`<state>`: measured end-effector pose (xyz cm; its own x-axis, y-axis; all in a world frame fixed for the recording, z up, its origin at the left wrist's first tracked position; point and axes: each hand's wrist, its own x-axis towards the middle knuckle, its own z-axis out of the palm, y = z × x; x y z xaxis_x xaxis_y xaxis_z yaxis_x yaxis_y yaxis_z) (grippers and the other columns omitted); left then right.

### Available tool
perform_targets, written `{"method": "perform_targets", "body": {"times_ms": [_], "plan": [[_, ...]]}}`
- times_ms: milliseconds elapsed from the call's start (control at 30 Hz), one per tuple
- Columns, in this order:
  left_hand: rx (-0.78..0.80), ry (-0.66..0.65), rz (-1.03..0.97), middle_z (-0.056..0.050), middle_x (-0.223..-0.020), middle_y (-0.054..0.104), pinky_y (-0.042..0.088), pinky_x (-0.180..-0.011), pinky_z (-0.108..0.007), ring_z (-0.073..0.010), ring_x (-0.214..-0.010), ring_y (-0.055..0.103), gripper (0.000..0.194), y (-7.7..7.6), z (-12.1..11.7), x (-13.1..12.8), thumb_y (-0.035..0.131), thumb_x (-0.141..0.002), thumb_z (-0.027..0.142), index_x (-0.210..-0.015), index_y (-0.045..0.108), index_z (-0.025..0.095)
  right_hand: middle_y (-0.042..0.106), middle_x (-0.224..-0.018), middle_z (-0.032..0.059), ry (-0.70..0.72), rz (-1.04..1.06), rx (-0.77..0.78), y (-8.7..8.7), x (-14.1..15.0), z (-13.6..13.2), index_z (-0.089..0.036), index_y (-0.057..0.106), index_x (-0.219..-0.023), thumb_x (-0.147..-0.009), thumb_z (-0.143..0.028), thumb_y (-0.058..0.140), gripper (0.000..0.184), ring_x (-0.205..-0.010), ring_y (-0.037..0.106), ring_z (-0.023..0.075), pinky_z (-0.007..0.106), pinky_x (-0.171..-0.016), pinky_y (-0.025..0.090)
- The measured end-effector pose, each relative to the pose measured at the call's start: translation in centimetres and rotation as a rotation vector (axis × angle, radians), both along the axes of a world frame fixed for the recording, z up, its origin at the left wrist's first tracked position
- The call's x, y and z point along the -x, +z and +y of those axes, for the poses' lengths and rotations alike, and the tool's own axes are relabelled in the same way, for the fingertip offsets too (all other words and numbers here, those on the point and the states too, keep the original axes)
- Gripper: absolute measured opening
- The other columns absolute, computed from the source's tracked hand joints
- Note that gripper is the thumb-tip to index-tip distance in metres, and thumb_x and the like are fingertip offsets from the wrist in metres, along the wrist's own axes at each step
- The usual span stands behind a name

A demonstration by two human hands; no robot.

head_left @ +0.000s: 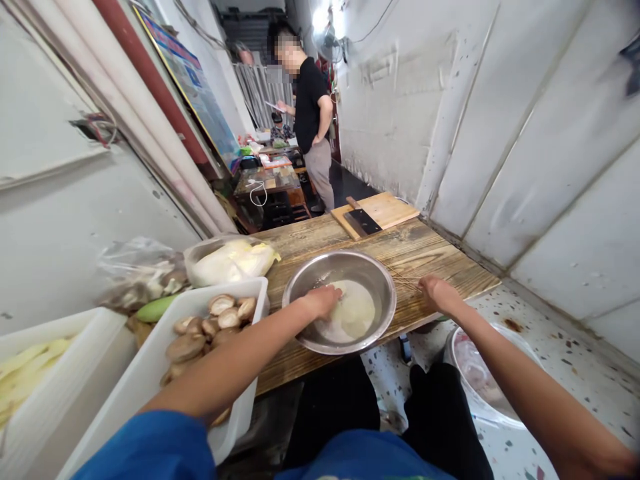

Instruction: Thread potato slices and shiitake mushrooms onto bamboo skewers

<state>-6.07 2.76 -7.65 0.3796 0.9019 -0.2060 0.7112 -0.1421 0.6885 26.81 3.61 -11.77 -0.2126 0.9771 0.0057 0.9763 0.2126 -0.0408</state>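
A wide steel bowl stands at the table's front edge, with pale yellowish slices lying in it, perhaps in liquid. Over its left rim reaches my left hand, its fingers stretched out and touching or just above the slices; the fingertips are partly hard to make out. To the right of the bowl, thin wooden skewers lie on the wooden table. My right hand has its fingers closed round the near ends of these skewers.
On the left are a white tub of brown mushrooms, another of pale slices and bagged vegetables. A cleaver rests on a cutting board. A lined bucket stands at right. A person stands beyond the table.
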Motion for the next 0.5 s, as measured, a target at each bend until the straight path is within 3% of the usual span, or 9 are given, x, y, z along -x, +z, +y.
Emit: {"method": "perform_targets", "body": {"times_ms": [133,267,367,500], "plan": [[0.007,-0.011,0.095,-0.008,-0.072,0.059,0.041,-0.084,-0.037,-0.0344,-0.099,0.054,0.042,0.0,0.8,0.9,0.079,-0.027,0.002,-0.047,0.047,0.021,0.063,-0.104,0.0133,0.045,0.008,-0.04,0.7,1.2,0.0,-0.014,0.061,-0.103,-0.093,-0.021,0.044,0.021,-0.093,0.061,0.0193,0.026,-0.076,0.045],[0.08,-0.04,0.102,0.0,-0.05,0.051,0.043,-0.072,-0.033,-0.0278,-0.077,0.058,0.035,0.8,1.8,1.6,0.073,-0.03,-0.001,-0.044,0.05,0.02,0.061,-0.109,0.0077,0.12,-0.007,-0.052,0.8,3.1,1.2,-0.015,0.061,-0.103,-0.093,-0.025,0.05,0.017,-0.101,0.058,0.0192,0.033,-0.084,0.047],[0.128,-0.039,0.031,0.0,-0.048,0.053,0.042,-0.063,-0.027,-0.0215,-0.065,0.057,0.023,1.9,2.2,2.3,0.074,-0.039,0.006,-0.049,0.058,0.018,0.061,-0.108,0.0066,0.115,-0.047,-0.044,0.6,4.1,2.5,-0.014,0.06,-0.105,-0.092,-0.029,0.055,0.021,-0.095,0.06,0.0191,0.039,-0.081,0.05],[0.154,0.037,-0.145,-0.002,-0.066,0.064,0.041,-0.053,-0.022,-0.0149,-0.061,0.056,0.018,3.0,1.8,2.6,0.07,-0.063,0.031,-0.074,0.063,0.018,0.061,-0.109,0.0079,0.114,-0.088,-0.034,0.8,4.8,3.5,-0.013,0.06,-0.107,-0.09,-0.029,0.057,0.024,-0.095,0.061,0.0194,0.039,-0.082,0.051]]}}
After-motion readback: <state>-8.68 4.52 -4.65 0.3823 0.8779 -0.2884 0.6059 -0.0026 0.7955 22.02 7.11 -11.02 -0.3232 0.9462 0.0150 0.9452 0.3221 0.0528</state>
